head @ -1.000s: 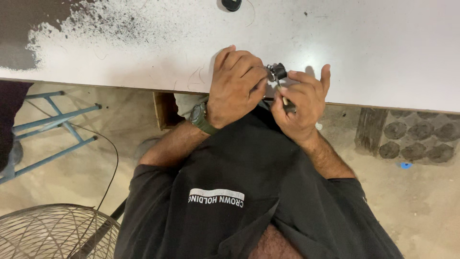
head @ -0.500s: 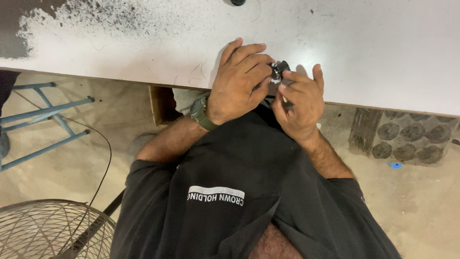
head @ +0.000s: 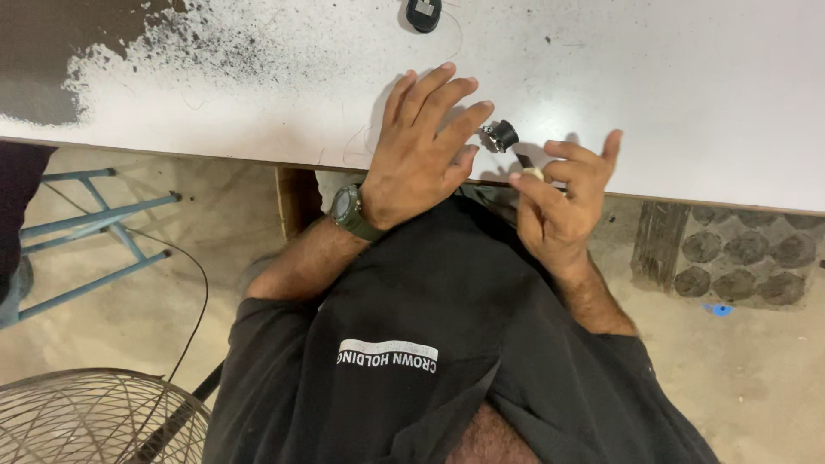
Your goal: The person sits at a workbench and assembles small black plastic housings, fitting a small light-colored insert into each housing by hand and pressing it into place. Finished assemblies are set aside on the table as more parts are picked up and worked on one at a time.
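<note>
You lean over a wide white table (head: 687, 77), its far left corner worn dark and speckled. Your black shirt (head: 447, 344) fills the bottom of the view. To the lower left, a round wire fan guard (head: 77, 421) sits on the floor, with a blue metal frame (head: 94, 232) above it.

Your left hand (head: 421, 155) lies palm down over the table's near edge, fingers spread and pointing away from you, holding nothing. A dark green wristwatch (head: 348, 210) circles that wrist. Your right hand (head: 563, 193) hovers at the table's edge with its fingers fanned, while the thumb and forefinger pinch a thin, dark, stick-like tool (head: 524, 163).

Between your hands, a small black and silver part (head: 500, 135) rests on the table, just beside your left fingertips, with the tool's tip close to it. Farther back lies a small round black object (head: 423, 13).
</note>
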